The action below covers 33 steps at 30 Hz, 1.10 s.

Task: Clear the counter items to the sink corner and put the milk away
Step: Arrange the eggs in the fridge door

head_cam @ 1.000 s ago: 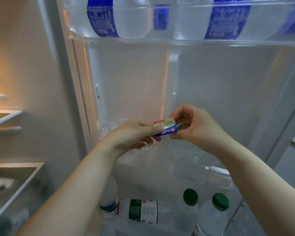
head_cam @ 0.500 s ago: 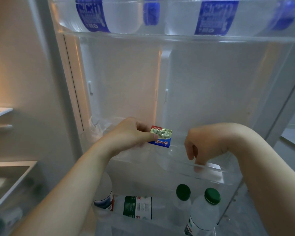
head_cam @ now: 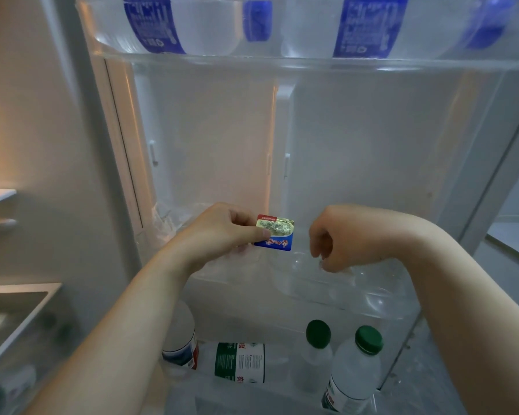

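Head view, facing the inside of an open fridge door. Pinches a small flat foil-topped portion pack [head_cam: 274, 233], blue and red at its edges, by its left end with the left hand [head_cam: 219, 235], thumb on top, grip clenched on it. Holds it level just above the clear plastic middle door shelf [head_cam: 381, 310], likely so as to lower it straight in. Looks like the dairy item being put away, though cannot confirm as milk; no carton in sight. Hangs the right hand [head_cam: 342, 238] beside the pack, apart from it, fingers curled down into the shelf at a clear moulded tray [head_cam: 300, 274]. Cannot tell whether that grip pinches the tray or merely touches it; perhaps steadies it or makes room. Above, large clear water bottles with blue labels [head_cam: 156, 22] lying in the top shelf. Below, clear green-capped bottles [head_cam: 318, 332] standing in the bottom one.
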{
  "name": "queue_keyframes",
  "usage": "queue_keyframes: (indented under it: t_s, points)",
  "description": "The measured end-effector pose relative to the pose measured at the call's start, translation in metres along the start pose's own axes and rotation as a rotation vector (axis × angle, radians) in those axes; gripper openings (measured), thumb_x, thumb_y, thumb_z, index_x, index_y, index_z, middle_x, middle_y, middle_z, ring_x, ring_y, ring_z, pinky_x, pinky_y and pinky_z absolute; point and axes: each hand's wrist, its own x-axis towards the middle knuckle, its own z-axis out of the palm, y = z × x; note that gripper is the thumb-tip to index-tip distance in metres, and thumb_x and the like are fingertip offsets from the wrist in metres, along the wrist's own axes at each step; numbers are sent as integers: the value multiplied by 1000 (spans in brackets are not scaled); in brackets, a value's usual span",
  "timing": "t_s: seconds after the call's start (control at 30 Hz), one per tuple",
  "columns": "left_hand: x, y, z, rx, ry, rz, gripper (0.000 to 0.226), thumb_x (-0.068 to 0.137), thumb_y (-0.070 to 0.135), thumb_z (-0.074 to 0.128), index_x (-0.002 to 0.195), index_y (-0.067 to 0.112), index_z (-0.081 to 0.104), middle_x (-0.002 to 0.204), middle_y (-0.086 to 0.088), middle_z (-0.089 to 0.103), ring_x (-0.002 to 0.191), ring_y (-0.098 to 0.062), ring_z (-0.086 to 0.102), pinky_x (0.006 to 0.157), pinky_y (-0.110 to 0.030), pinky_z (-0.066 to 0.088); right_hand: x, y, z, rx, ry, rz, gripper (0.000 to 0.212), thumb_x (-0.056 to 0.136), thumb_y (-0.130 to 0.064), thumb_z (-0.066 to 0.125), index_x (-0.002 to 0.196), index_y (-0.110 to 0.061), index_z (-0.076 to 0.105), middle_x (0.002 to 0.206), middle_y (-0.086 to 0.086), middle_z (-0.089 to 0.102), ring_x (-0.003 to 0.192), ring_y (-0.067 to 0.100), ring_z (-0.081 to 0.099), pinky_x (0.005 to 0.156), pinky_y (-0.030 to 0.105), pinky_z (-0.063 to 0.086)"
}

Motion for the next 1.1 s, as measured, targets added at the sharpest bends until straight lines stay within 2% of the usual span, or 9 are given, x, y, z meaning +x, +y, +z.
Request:
queue_keyframes:
  t_s: [0.23,0.33,0.43,0.6,0.7,0.87,0.93,1.0,1.1]
  points:
    - [2,3,-1,-43,29,22,16,87,23,63,73,20,69,57,7,61,52,-6,47,51,-19,37,7,-1,-3,358,115,-87,22,83,-12,58,87,-31,68,68,-18,64,57,7,64,54,18,50]
    - [2,2,-1,-97,39,30,11,89,23,61,81,23,69,63,5,65,54,-7,50,53,-20,39,12,-5,-4,425,121,-122,26,86,-10,52,81,-30,68,74,-9,67,57,8,63,60,21,55]
    - [0,1,0,-194,91,89,13,90,16,58,83,20,67,59,5,63,48,-8,49,48,-20,38,13,-6,-5,514,166,-147,30,89,-8,50,84,-30,69,66,-8,64,55,8,62,60,21,57]
    - [-7,-2,-4,-316,187,157,16,92,12,54,86,21,66,64,1,63,49,-7,52,46,-19,41,7,-11,-12,723,306,-209,21,89,-8,58,79,-20,72,69,0,68,58,7,64,63,21,58]
    - [-10,-4,-9,-320,268,180,12,91,10,56,89,13,67,73,-6,67,54,-8,59,52,-21,48,5,-22,-12,800,403,-245,19,84,-12,65,74,-26,72,75,6,73,66,13,69,73,29,58]
    - [-19,-10,-25,-406,379,133,13,91,12,54,92,9,67,73,-8,68,62,-16,67,57,-23,52,13,-55,-6,834,581,-235,26,81,-13,69,67,-35,69,73,2,72,75,20,67,71,31,52]
    - [-25,-13,-32,-466,414,113,13,92,13,53,91,12,66,72,-7,68,63,-18,68,56,-22,53,20,-71,-1,870,619,-274,24,80,-6,69,71,-28,71,82,3,71,79,20,67,75,32,52]
    - [-33,-18,-44,-511,462,90,14,93,12,52,90,13,65,71,-8,68,61,-18,69,54,-20,53,32,-88,4,931,625,-289,20,78,-1,69,77,-20,75,79,-9,67,76,14,67,76,28,53]
    - [-46,-25,-59,-558,510,49,13,94,12,51,94,10,63,77,-10,71,63,-19,70,54,-20,55,47,-110,11,1029,596,-322,38,75,5,68,72,-33,67,72,-19,63,73,5,66,72,24,54]
